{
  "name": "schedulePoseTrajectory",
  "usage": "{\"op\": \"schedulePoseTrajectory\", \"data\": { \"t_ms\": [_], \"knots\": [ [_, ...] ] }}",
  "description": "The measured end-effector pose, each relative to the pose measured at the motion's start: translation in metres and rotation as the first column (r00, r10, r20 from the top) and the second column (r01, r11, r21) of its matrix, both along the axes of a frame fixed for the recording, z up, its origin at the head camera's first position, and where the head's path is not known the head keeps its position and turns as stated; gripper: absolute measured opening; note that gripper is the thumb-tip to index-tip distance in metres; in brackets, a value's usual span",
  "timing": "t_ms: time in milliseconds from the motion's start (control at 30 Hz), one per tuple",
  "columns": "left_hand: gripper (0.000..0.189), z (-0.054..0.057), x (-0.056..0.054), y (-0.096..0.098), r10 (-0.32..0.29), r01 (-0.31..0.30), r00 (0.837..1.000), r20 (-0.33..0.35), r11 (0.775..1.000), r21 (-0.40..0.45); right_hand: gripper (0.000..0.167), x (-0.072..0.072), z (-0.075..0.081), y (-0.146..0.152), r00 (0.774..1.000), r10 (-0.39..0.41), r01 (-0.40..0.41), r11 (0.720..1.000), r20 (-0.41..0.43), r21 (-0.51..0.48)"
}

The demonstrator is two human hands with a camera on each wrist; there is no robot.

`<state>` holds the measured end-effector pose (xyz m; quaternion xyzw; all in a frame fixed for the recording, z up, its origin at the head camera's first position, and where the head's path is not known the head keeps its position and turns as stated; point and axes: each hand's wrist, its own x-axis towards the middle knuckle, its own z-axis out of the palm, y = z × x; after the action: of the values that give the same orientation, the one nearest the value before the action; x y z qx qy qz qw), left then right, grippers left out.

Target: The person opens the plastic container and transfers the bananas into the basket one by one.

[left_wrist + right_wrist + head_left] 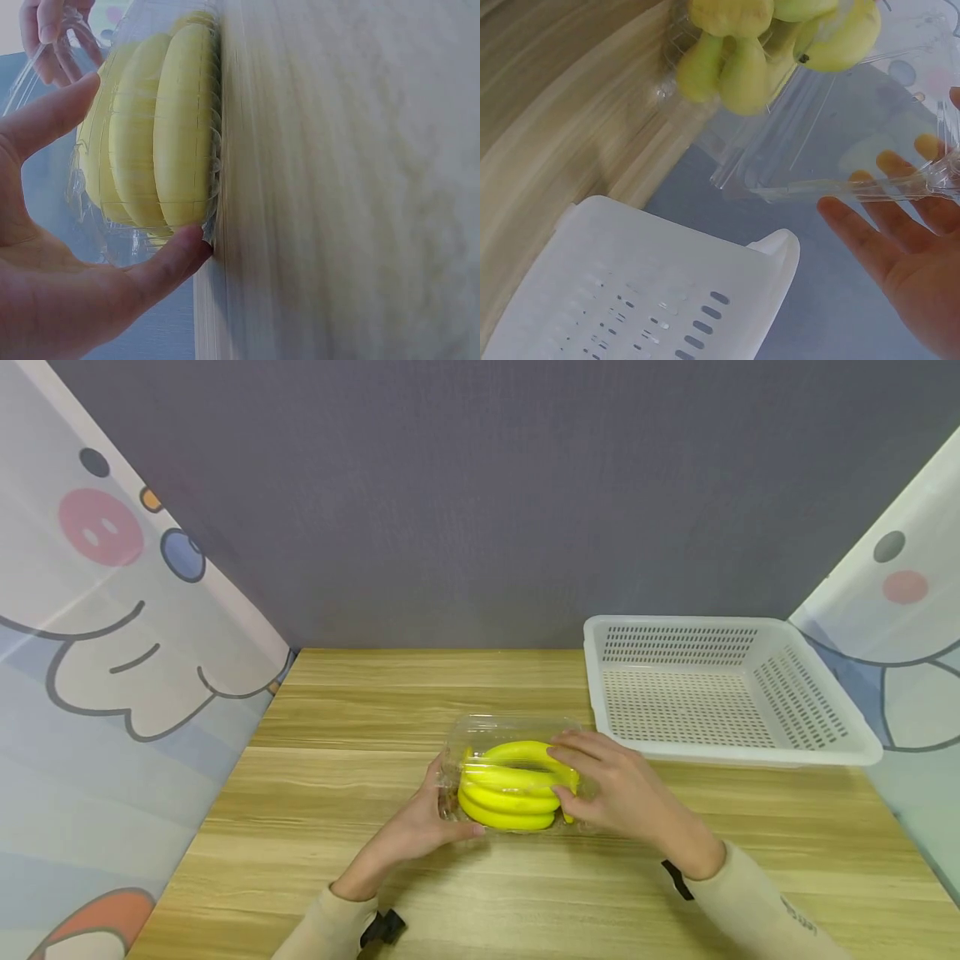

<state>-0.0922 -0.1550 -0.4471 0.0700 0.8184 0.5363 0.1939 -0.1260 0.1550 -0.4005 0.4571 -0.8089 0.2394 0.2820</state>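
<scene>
Clear plastic box (516,783), lower centre, left hand (420,828) clamped on, right hand (618,783) pinching clear lid (825,142); likely lid-handling, needs steady bracing.

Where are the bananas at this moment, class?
In the head view, the bananas lie inside the clear plastic box on the wooden table, below the picture's middle and to the left of the white basket.

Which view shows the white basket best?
The head view: it shows the whole basket, open top up. The right wrist view shows only part, cut off by the picture's edge. The left wrist view shows none of it.
</scene>
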Motion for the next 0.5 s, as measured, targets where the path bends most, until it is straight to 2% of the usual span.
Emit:
{"op": "schedulePoseTrajectory", "data": {
  "t_ms": [267,500],
  "knots": [
    [0.128,0.0006,0.0002,0.0012,-0.004,0.004,1.000,0.004,1.000,0.020,0.043,-0.0039,0.0038,0.0011,1.000,0.008,-0.007,1.000,0.004,-0.014],
    [0.129,0.0011,-0.0005,0.0011,-0.001,0.001,1.000,0.006,1.000,0.011,0.037,-0.0076,0.0064,-0.0007,1.000,0.010,-0.011,0.998,-0.007,-0.063]
  ]
}}
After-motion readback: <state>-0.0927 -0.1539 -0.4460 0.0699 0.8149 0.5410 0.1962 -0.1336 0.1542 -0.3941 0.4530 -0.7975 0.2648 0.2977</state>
